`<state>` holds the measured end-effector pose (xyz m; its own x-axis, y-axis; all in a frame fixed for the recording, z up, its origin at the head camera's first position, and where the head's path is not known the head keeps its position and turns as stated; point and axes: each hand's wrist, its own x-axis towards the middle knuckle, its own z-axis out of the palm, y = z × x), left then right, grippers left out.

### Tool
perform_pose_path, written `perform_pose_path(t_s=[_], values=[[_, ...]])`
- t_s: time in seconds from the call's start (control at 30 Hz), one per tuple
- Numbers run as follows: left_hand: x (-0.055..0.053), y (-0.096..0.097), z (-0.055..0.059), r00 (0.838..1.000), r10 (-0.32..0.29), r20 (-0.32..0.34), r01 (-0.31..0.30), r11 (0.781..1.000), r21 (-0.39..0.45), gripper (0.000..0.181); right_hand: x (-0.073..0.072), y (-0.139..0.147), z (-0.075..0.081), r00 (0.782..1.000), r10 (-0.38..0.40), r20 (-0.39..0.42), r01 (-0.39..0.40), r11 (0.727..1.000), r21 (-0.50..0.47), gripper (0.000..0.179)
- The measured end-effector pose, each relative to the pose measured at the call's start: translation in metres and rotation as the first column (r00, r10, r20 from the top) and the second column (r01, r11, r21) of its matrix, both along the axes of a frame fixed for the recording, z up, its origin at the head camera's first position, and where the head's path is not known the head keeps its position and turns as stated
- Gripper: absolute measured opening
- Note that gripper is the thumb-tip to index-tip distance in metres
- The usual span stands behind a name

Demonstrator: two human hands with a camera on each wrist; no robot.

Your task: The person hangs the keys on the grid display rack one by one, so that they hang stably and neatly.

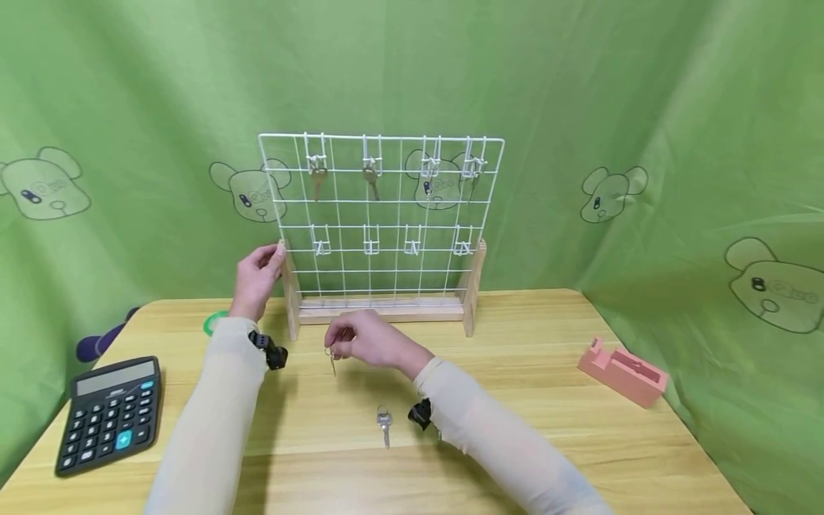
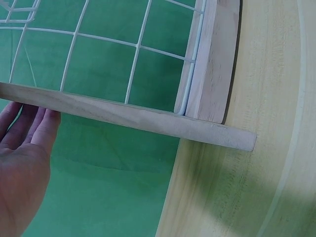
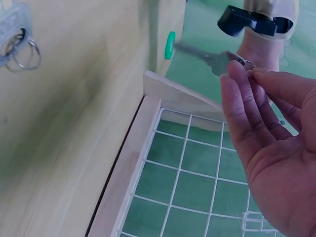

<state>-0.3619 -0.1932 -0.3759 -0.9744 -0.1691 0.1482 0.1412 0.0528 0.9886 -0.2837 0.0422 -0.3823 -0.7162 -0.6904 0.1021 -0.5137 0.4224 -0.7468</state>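
Observation:
A white wire grid rack [image 1: 399,214] in a wooden stand stands towards the back of the table. My left hand [image 1: 257,275] is at the stand's left post [image 1: 291,300]; its extended fingers [image 2: 47,131] touch the post's outer side, thumb hidden in the left wrist view. In front of the rack, my right hand [image 1: 370,340] pinches a key [image 1: 333,365] by its ring, the blade hanging down. The same key [image 3: 212,60] looks blurred in the right wrist view. A second key [image 1: 384,422] with a ring lies on the table nearer to me.
Keys hang from the upper hooks, including a brownish key [image 1: 318,179] at left; the lower hooks [image 1: 371,247] carry none. A black calculator [image 1: 109,415] lies at left, a green ring [image 1: 215,322] behind the left forearm. A pink tape dispenser [image 1: 624,372] stands at right.

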Motion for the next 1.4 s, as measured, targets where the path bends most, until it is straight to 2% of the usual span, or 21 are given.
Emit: perform_pose_path(t_s=[0.33, 0.43, 0.7, 0.97, 1.23, 1.4], values=[[-0.003, 0.0, 0.004, 1.0, -0.004, 0.001, 0.004, 1.0, -0.003, 0.054, -0.012, 0.001, 0.01, 0.999, -0.04, -0.016, 0.04, 0.999, -0.013, 0.008], [-0.003, 0.001, 0.005, 1.0, -0.006, 0.002, 0.006, 1.0, -0.001, 0.053, -0.015, 0.001, 0.013, 0.997, -0.059, -0.045, 0.059, 0.998, -0.004, 0.008], [-0.003, 0.002, 0.001, 1.0, -0.007, 0.001, 0.007, 1.0, -0.005, 0.053, -0.02, -0.005, 0.019, 0.992, -0.091, -0.083, 0.08, 0.989, -0.126, 0.008], [-0.004, 0.004, -0.002, 1.0, -0.009, 0.009, 0.009, 1.0, 0.011, 0.051, -0.027, -0.01, 0.03, 0.978, -0.156, -0.142, 0.129, 0.975, -0.181, 0.008], [-0.003, 0.0, -0.001, 1.0, -0.007, -0.012, 0.007, 1.0, -0.011, 0.052, -0.035, -0.017, 0.045, 0.964, -0.215, -0.155, 0.177, 0.958, -0.224, 0.008], [-0.003, 0.0, -0.001, 1.0, -0.007, -0.003, 0.007, 1.0, -0.003, 0.053, -0.039, -0.022, 0.051, 0.953, -0.253, -0.169, 0.208, 0.948, -0.243, 0.009]])
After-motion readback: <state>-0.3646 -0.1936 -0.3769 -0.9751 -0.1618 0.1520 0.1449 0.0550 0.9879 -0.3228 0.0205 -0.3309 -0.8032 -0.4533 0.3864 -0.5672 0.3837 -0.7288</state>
